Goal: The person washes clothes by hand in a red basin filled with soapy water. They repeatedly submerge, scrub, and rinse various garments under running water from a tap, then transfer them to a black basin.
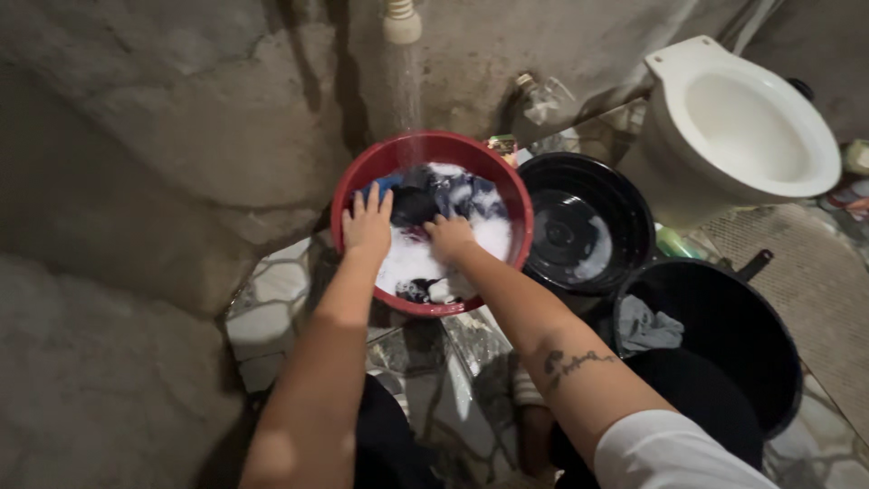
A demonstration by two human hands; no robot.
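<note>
Under running water, both hands (367, 222) (450, 237) press laundry (444, 195) (heaped, no clear axis).

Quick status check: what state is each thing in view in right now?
tap: running, water falling into the red basin
red basin: full of suds and dark clothes
left hand: open, resting flat at the basin's rim
right hand: pressed into the wet clothes
nearer black basin: holds only some foamy water
black bucket: holds a grey cloth
toilet: seatless, bowl open
</note>
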